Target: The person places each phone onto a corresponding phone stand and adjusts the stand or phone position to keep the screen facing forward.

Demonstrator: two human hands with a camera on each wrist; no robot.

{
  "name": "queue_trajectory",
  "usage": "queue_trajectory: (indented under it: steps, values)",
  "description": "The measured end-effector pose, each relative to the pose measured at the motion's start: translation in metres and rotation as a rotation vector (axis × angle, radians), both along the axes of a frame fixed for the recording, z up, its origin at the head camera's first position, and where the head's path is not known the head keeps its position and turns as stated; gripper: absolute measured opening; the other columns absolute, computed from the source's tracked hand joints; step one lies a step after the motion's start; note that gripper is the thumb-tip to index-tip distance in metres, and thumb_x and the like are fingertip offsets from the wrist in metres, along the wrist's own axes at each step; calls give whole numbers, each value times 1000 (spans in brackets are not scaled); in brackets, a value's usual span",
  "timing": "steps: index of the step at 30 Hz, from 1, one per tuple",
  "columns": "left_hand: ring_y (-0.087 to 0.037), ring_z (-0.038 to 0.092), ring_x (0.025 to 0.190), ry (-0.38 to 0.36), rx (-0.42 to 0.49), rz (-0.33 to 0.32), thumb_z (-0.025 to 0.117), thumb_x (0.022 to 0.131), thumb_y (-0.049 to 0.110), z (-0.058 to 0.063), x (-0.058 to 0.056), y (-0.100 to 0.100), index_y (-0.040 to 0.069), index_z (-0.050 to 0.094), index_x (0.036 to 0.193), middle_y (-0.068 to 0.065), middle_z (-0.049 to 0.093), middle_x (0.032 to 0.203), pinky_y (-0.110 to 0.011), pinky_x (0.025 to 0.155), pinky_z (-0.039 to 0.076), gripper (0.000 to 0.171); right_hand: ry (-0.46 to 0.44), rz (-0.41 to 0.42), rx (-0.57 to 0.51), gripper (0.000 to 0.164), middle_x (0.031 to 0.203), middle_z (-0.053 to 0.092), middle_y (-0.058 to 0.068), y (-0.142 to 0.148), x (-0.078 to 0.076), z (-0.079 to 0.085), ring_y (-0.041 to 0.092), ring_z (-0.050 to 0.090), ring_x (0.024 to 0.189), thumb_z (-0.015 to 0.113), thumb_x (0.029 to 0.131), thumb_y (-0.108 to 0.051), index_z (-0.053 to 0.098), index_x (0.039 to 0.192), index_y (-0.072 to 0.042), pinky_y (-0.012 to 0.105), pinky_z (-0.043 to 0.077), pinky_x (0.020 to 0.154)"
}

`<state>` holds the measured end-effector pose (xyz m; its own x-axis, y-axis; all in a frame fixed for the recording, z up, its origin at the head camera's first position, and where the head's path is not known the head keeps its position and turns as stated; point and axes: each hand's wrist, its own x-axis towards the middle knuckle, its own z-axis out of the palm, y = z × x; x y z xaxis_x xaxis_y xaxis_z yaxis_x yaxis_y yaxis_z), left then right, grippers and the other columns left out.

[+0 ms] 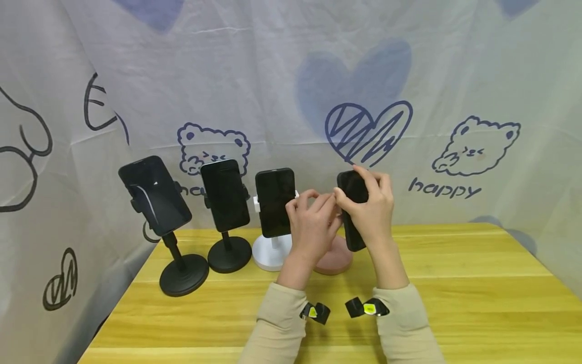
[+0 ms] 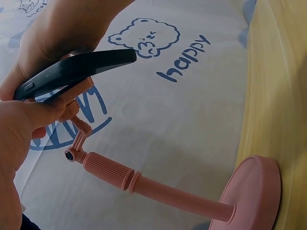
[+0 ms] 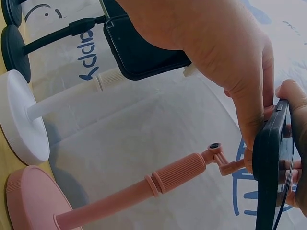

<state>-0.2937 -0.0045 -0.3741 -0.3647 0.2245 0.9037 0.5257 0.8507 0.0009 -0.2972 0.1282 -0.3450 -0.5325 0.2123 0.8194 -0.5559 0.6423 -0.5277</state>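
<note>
My right hand (image 1: 373, 210) grips a black smartphone (image 1: 354, 233) by its edges, thumb on one side and fingers on the other. The phone lies against the holder of a pink phone stand (image 1: 334, 259). Behind the phone, my left hand (image 1: 313, 225) pinches the stand's pink clamp (image 2: 81, 90), partly hidden by the fingers. The left wrist view shows the stand's jointed arm and ribbed collar (image 2: 108, 170) below the clamp. In the right wrist view the phone (image 3: 269, 163) is seen edge-on, with left fingertips at its back.
To the left stand a white phone stand (image 1: 268, 255) and two black phone stands (image 1: 229, 255) (image 1: 184, 275), each bearing a phone with a dark screen. All are on a yellow wooden table (image 1: 454, 303). A patterned cloth (image 1: 273, 76) hangs behind.
</note>
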Motion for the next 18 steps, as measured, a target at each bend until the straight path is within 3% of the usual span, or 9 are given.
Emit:
queue_trajectory:
  steps: [18]
  values:
    - [-18, 54, 108, 38, -17, 5, 69, 88, 32, 0, -2, 0, 23, 71, 107, 11, 73, 105, -39, 88, 38, 22, 46, -12, -4, 57, 110, 52, 25, 4, -4, -2, 37, 54, 96, 83, 73, -27, 65, 125, -11, 52, 51, 76]
